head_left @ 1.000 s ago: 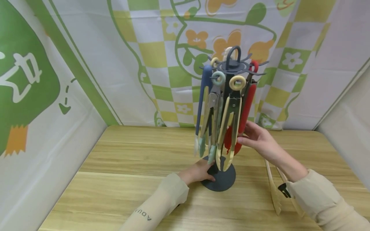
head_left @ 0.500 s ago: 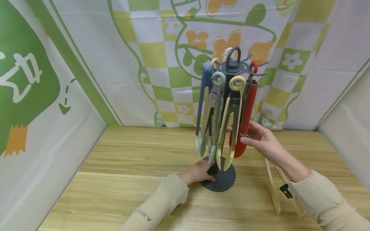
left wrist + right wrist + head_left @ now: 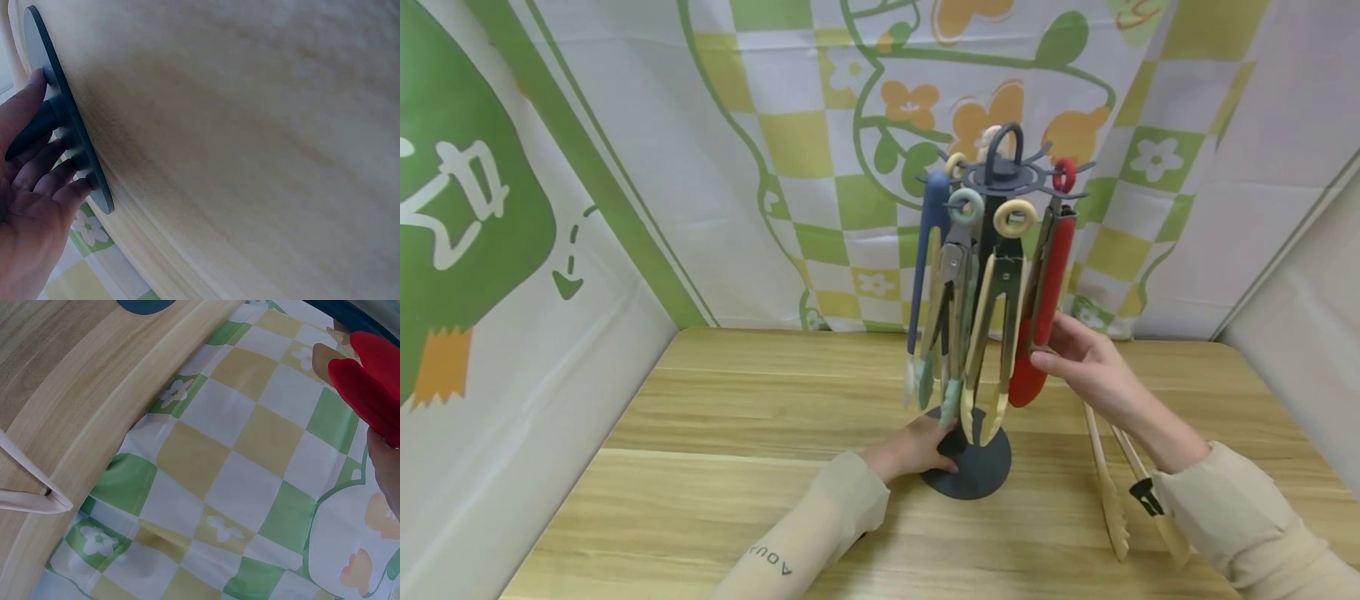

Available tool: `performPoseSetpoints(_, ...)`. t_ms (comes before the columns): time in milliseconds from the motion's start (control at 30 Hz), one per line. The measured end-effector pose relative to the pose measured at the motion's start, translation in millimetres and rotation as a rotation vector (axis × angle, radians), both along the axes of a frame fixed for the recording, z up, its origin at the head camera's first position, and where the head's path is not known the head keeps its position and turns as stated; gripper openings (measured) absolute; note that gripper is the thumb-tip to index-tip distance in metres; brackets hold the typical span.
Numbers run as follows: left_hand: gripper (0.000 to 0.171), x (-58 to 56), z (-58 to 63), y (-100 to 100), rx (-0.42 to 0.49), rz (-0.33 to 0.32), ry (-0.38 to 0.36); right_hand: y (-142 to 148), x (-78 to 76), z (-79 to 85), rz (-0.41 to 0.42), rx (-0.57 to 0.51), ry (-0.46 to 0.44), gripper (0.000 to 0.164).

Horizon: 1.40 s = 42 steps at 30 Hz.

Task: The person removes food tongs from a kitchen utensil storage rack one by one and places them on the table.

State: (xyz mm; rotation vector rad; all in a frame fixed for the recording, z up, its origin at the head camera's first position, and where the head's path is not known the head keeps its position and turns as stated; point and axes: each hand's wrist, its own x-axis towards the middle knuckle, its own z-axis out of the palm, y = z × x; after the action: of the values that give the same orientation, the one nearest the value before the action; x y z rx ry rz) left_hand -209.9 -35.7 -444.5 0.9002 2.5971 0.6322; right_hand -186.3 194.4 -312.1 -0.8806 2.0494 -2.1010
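Note:
My right hand (image 3: pixel 1086 358) pinches the red tongs (image 3: pixel 1058 258) low on their arms, thumb on the near side. Their red ring is up at a hook of the dark utensil stand (image 3: pixel 970 483). Only the rounded red tips of the tongs (image 3: pixel 369 381) and a bit of the hand show in the right wrist view. My left hand (image 3: pixel 917 446) holds the stand at its foot. In the left wrist view, its thumb and fingertips press on the round base (image 3: pixel 65 103) either side of the post. Cream tongs (image 3: pixel 1003 292) and mint tongs (image 3: pixel 953 267) hang in front.
Blue-handled tongs (image 3: pixel 934 225) hang at the stand's left. A pair of cream tongs (image 3: pixel 1112 508) lies on the wooden table (image 3: pixel 737 417) by the right forearm, partly under the sleeve. Patterned cloth walls (image 3: pixel 865 233) enclose the table's back and sides.
My right hand has moved slightly right, drawing the red tongs outward from the post, and their tips have come together in view. The left hand stays on the base.

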Motion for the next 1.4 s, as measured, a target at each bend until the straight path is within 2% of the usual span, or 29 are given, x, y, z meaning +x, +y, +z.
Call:
performPoseSetpoints(133,0.071,0.9,0.5,0.0,-0.003,-0.006,0.014,-0.3,-0.6,-1.4,0.014,-0.076,0.025,0.045)
performPoseSetpoints(233,0.071,1.0,0.3,-0.1,-0.008,-0.012,0.038,0.3,-0.9,-1.7,0.015,-0.094,0.019,0.045)
performPoseSetpoints(500,0.07,1.5,0.6,0.0,-0.006,-0.017,0.046,3.1,-1.2,1.6,0.01,-0.065,-0.005,0.046)
performPoseSetpoints(900,0.071,1.0,0.4,0.9,0.009,-0.005,0.013,5.4,-0.4,5.8,0.038,-0.119,0.011,0.048)
performPoseSetpoints(1133,0.071,0.8,0.3,0.5,0.011,-0.012,0.023,8.7,0.0,4.1,0.017,-0.169,0.021,0.046)
performPoseSetpoints(1400,0.071,-0.7,-0.4,0.4,0.018,-0.006,0.015,17.5,1.5,2.5,-0.02,-0.124,0.0,0.044)
